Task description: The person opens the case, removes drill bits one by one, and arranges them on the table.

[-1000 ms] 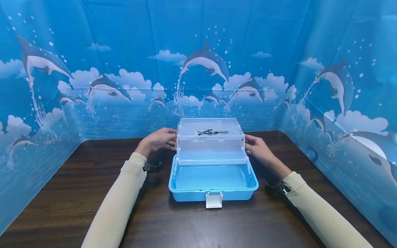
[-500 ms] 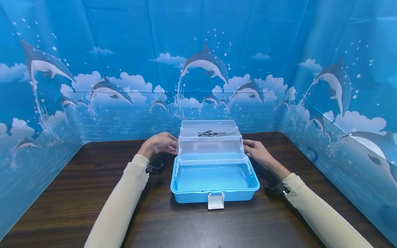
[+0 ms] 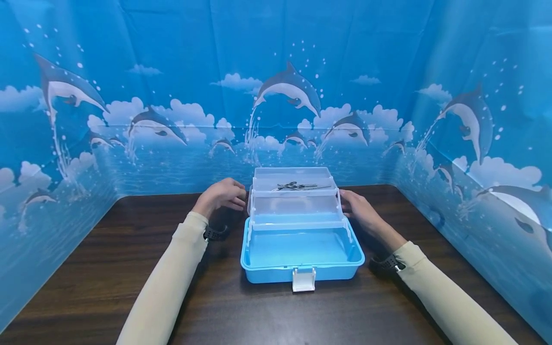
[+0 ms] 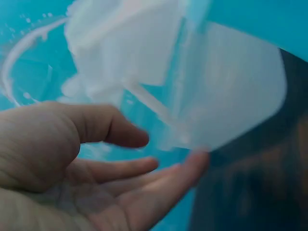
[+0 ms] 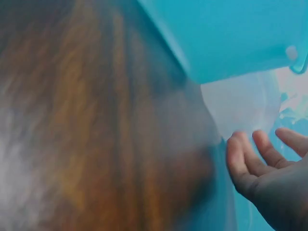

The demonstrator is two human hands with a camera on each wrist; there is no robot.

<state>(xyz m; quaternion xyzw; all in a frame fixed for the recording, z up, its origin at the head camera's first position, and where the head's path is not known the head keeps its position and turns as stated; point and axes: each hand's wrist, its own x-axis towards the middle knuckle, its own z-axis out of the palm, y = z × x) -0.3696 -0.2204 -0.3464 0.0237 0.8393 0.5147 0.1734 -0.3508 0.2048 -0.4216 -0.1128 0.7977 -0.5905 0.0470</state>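
A light blue storage box (image 3: pixel 302 274) stands unfolded on the table, its white latch (image 3: pixel 304 279) hanging at the front. Translucent trays (image 3: pixel 295 206) rise in steps toward the back. In the upper one lies a small pile of thin, dark metal pieces (image 3: pixel 293 186), too small to name surely. My left hand (image 3: pixel 221 195) is beside the trays' left side, thumb and fingers apart and holding nothing; the left wrist view shows the fingers (image 4: pixel 168 192) near a translucent panel. On the other side is my right hand (image 3: pixel 360 208), its loosely bent fingers (image 5: pixel 236 159) close to the translucent lid; contact is unclear.
The dark wooden table (image 3: pixel 207 306) extends around the box. A blue dolphin-printed sheet (image 3: pixel 194 72) encloses the table at the back and both sides, close behind the box.
The upper tray and the panel behind it have settled slightly lower and farther back. My left fingers have come away from the box's side. My right hand has barely moved.
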